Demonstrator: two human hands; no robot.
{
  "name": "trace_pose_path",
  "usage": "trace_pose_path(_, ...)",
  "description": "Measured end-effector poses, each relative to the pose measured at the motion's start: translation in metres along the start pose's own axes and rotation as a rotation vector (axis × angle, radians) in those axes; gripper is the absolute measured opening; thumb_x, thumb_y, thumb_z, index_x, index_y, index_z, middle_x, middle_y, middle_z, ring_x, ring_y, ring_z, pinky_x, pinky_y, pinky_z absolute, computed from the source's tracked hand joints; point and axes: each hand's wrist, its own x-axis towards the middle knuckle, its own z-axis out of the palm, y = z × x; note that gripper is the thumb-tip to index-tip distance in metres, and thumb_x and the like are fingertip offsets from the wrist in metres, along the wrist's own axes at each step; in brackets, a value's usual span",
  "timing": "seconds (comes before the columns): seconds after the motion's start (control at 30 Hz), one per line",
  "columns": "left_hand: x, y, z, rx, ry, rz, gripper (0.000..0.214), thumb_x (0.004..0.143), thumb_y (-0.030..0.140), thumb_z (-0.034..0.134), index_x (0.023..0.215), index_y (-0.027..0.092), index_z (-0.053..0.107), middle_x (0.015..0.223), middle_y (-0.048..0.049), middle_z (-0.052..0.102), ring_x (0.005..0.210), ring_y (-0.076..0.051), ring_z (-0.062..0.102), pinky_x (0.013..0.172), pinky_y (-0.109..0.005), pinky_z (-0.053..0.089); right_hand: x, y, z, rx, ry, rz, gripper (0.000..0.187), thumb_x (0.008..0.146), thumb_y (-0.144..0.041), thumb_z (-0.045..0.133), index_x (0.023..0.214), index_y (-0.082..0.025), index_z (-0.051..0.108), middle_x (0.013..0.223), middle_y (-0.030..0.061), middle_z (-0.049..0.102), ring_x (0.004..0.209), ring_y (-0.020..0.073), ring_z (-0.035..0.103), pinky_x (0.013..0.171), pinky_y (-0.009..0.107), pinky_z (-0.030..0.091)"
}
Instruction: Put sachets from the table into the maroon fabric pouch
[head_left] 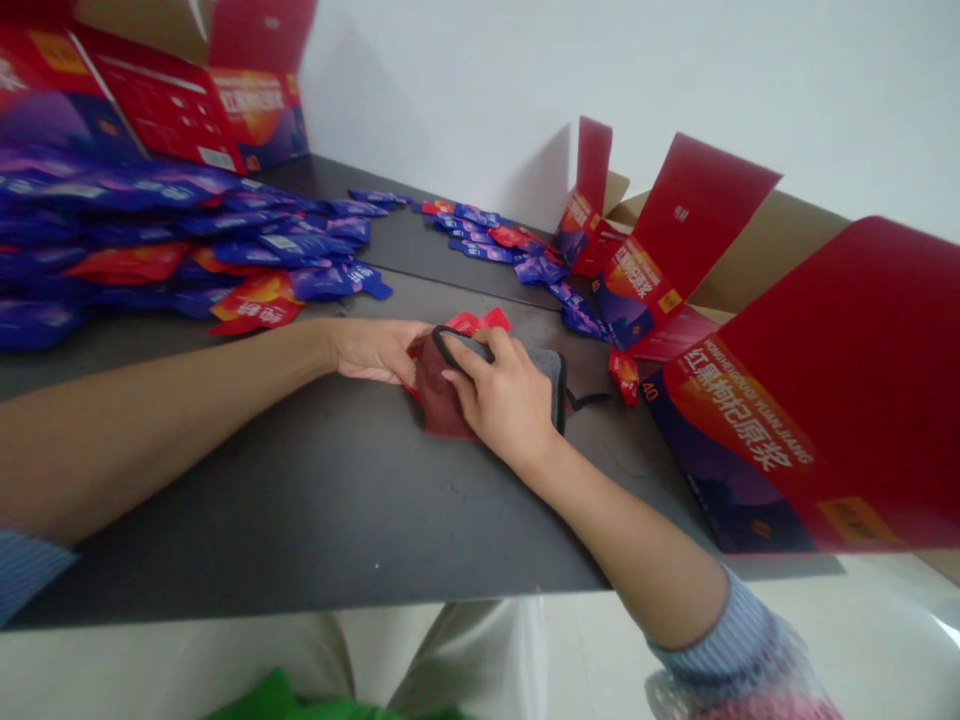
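Note:
My left hand (376, 350) has its fingers curled around a red pouch (491, 320), much of which is hidden behind a cloth and my other hand. My right hand (511, 390) grips a grey cloth (550, 372) with black edging, pressing it over the pouch. A brownish-red side of the cloth (444, 392) hangs down toward the table between the two hands. From the cloth's right edge a thin black strap (590, 400) trails onto the dark table (315, 500).
Blue and red pouches (277, 245) are piled at the left, before red cartons (259, 118). A line of pouches (480, 235) runs along the back. Open red cartons stand at the right, the nearest (750, 440) by the table's edge. One small red pouch (624, 376) lies beside it.

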Motion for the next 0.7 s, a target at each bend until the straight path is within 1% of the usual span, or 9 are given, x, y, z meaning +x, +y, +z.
trace_pose_path(0.1,-0.001,-0.002,-0.002,0.045,0.019,0.009,0.08,0.067,-0.009,0.075,0.141,0.011,0.05,0.112,-0.0114,0.077,0.096,-0.018,0.074,0.09,-0.032,0.056,0.006,0.0,0.002,-0.061,-0.005,0.044,0.044,0.104,-0.037,0.043,0.147,-0.042,0.053,0.141,0.0083,0.054,0.114,0.0255,0.052,0.081,0.033,0.053)
trace_pose_path(0.2,-0.002,0.0,0.001,0.1,0.058,0.001,0.09,0.066,-0.007,0.077,0.147,0.013,0.043,0.122,-0.0126,0.074,0.104,-0.02,0.072,0.092,-0.032,0.055,0.01,-0.001,0.003,-0.098,0.007,0.068,0.045,0.105,-0.034,0.041,0.147,-0.043,0.051,0.138,0.009,0.055,0.112,0.0252,0.052,0.08,0.032,0.052)
trace_pose_path(0.3,-0.003,0.003,0.007,0.119,0.081,0.004,0.091,0.067,-0.005,0.077,0.149,0.013,0.042,0.126,-0.0141,0.072,0.104,-0.02,0.071,0.091,-0.032,0.055,0.015,0.004,0.003,-0.126,0.024,0.107,0.044,0.105,-0.033,0.039,0.147,-0.043,0.052,0.135,0.0091,0.056,0.111,0.0248,0.052,0.079,0.032,0.052)
trace_pose_path(0.37,-0.004,0.005,0.01,0.128,0.098,0.004,0.09,0.067,-0.004,0.078,0.148,0.014,0.043,0.125,-0.0141,0.072,0.1,-0.019,0.072,0.087,-0.031,0.057,0.019,0.011,0.004,-0.143,0.038,0.154,0.045,0.106,-0.031,0.037,0.147,-0.042,0.051,0.134,0.0092,0.057,0.111,0.0244,0.052,0.078,0.031,0.051)
trace_pose_path(0.43,-0.005,0.007,0.011,0.149,0.111,-0.012,0.088,0.066,-0.002,0.08,0.145,0.014,0.045,0.121,-0.0135,0.074,0.097,-0.02,0.072,0.084,-0.03,0.057,0.022,0.022,0.007,-0.156,0.036,0.208,0.045,0.106,-0.029,0.036,0.146,-0.037,0.054,0.132,0.0104,0.058,0.109,0.0242,0.053,0.078,0.031,0.051)
trace_pose_path(0.5,-0.007,0.008,0.012,0.168,0.093,-0.06,0.087,0.066,0.0,0.082,0.144,0.013,0.046,0.12,-0.015,0.074,0.103,-0.022,0.072,0.087,-0.033,0.058,0.025,0.033,0.011,-0.168,-0.001,0.278,0.041,0.105,-0.028,0.036,0.136,-0.031,0.063,0.125,0.0118,0.061,0.108,0.0247,0.054,0.077,0.032,0.051)
trace_pose_path(0.57,-0.007,0.009,0.012,0.163,0.066,-0.114,0.085,0.068,0.004,0.083,0.144,0.011,0.045,0.126,-0.0188,0.072,0.112,-0.026,0.071,0.091,-0.035,0.057,0.026,0.042,0.016,-0.177,-0.034,0.329,0.039,0.104,-0.027,0.036,0.124,-0.028,0.07,0.12,0.0125,0.063,0.108,0.0254,0.055,0.077,0.032,0.051)
trace_pose_path(0.63,-0.006,0.008,0.012,0.129,0.07,-0.131,0.083,0.07,0.005,0.083,0.144,0.009,0.045,0.129,-0.0218,0.069,0.115,-0.027,0.07,0.095,-0.036,0.056,0.026,0.048,0.02,-0.177,-0.025,0.345,0.039,0.104,-0.027,0.037,0.123,-0.029,0.071,0.121,0.012,0.064,0.109,0.0252,0.056,0.078,0.032,0.05)
trace_pose_path(0.7,-0.005,0.006,0.012,0.086,0.117,-0.099,0.083,0.07,0.006,0.083,0.143,0.008,0.045,0.127,-0.0221,0.07,0.112,-0.027,0.071,0.098,-0.04,0.055,0.025,0.051,0.021,-0.16,0.017,0.337,0.04,0.105,-0.028,0.036,0.131,-0.033,0.066,0.126,0.0108,0.063,0.11,0.0241,0.056,0.078,0.031,0.05)
